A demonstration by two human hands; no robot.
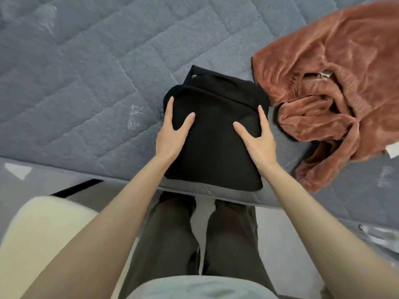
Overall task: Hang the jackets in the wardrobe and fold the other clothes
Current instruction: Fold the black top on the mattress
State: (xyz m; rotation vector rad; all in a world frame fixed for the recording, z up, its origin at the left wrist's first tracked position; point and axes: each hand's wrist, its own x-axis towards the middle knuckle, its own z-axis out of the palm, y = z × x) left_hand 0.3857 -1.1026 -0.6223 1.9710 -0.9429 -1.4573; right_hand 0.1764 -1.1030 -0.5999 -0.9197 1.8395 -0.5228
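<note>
Watching grey quilted bed (86, 83) filling view. Brown fleece (323, 93) lying crumpled at right, just beside black garment (213, 143), which is sitting folded at bed's near edge. Left hand (172, 137), right hand (258, 139) flanking garment, fingers (169, 111) lying straight along sides, thumbs pressing on top.

Loose dark grey-brown trousers (170, 238); pale grey-green top (185, 288) at waist.

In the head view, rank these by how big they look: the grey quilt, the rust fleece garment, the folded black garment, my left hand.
Largest to smallest:
1. grey quilt
2. rust fleece garment
3. folded black garment
4. left hand
None look close.
</note>
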